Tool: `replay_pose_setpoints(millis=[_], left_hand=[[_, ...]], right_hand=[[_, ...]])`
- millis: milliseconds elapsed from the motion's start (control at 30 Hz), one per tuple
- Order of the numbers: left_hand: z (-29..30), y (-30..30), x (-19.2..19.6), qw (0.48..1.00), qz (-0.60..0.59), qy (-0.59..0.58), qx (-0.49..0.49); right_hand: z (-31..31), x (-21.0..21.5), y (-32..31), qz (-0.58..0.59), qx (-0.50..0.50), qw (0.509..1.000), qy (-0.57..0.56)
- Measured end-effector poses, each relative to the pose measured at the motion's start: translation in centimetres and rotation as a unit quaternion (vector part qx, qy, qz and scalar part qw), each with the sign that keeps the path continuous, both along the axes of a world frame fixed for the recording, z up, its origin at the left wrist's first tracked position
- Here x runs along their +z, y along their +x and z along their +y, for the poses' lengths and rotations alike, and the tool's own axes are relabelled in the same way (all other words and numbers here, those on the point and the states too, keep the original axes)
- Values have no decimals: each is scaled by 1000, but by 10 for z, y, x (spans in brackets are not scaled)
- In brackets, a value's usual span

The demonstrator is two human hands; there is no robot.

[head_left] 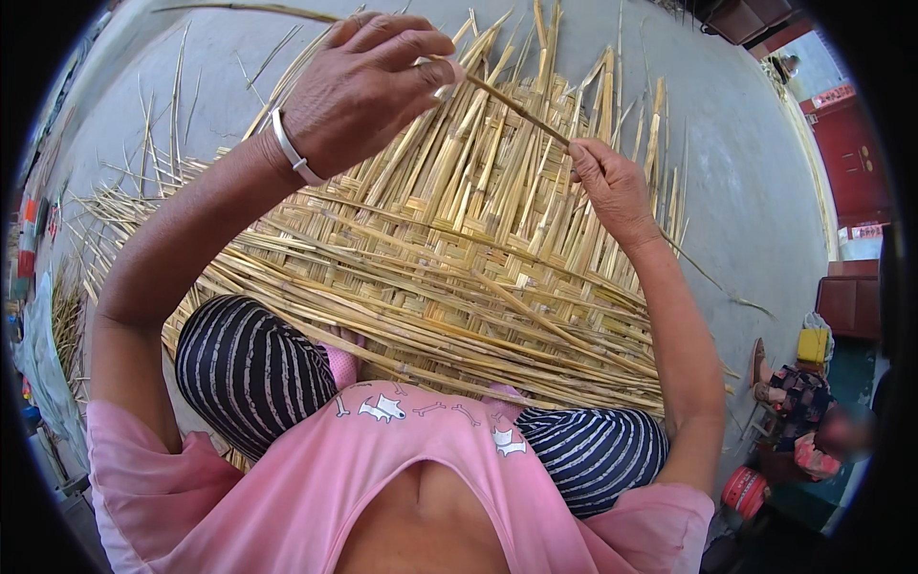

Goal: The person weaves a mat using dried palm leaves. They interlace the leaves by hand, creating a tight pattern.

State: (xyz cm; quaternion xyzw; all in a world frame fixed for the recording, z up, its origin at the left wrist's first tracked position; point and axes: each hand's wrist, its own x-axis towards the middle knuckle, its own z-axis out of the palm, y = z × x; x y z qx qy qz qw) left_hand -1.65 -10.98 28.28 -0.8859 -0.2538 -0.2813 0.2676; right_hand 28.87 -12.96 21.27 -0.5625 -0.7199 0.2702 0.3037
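A long thin reed (521,110) is stretched between my two hands, raised above a half-woven reed mat (421,208). My left hand (368,91), with a white bracelet at its wrist, is higher and farther out, its fingers closed round the reed. One end of the reed runs off to the far left past that hand. My right hand (612,187) pinches the reed between thumb and fingers, and its tail trails down to the right beyond the wrist. Loose reeds (402,287) lie across the mat's near part, before my knees.
Many uneven reed ends fan out from the mat over the grey floor (755,206). A seated person (813,411) is at the right, near a yellow container (813,344) and a red tub (745,492). Red doors (851,163) stand at the far right. Clear plastic sheeting (43,354) lies at the left.
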Motion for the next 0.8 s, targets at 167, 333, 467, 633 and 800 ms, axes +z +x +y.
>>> replay_pose_setpoints(millis=[167,333,467,633,800], left_hand=[[-24,46,-6,672,-266,-691,8],[3,51,-32,489,-504,-708,-74],[6,48,-35,504,-474,-708,-143],[4,48,-45,535,-470,-681,-173],[-1,59,-37,490,-549,-674,-69]], right_hand=[[5,16,-9,17,-26,993,118],[-2,8,-29,87,18,995,35],[0,2,-24,146,38,988,-23],[-6,6,-27,179,49,982,-31],[-5,9,-33,40,22,992,120]])
